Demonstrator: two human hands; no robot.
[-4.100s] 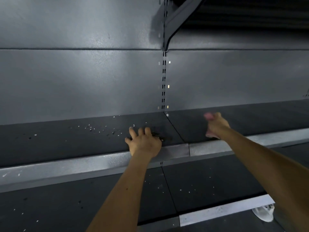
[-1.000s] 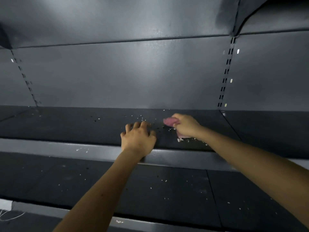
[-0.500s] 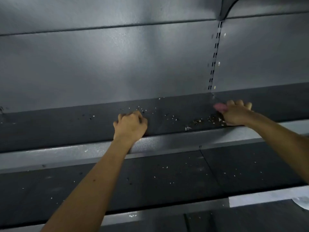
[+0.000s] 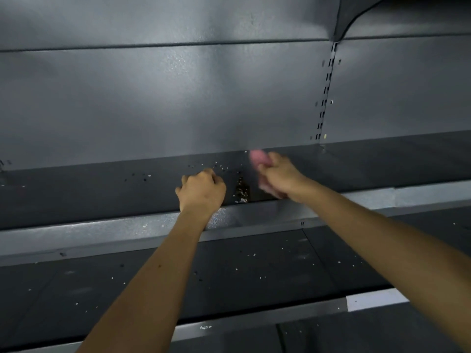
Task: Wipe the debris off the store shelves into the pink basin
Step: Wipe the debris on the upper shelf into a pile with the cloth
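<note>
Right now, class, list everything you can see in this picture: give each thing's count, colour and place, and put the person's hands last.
back panel: one, grey, behind the shelves.
upright: one, grey, slotted, on the back panel at right.
bracket: one, dark grey, top right.
upper shelf: one, dark grey, under both hands.
lower shelf: one, dark grey, below and nearer.
debris pile: one, pale and dark bits, on the upper shelf between the hands.
crumbs: many, mostly white, scattered on both shelves.
cloth: one, pink, blurred, in the right hand.
left hand: one, fingers curled, at the upper shelf's front.
right hand: one, grips the cloth, right of the debris pile.
</note>
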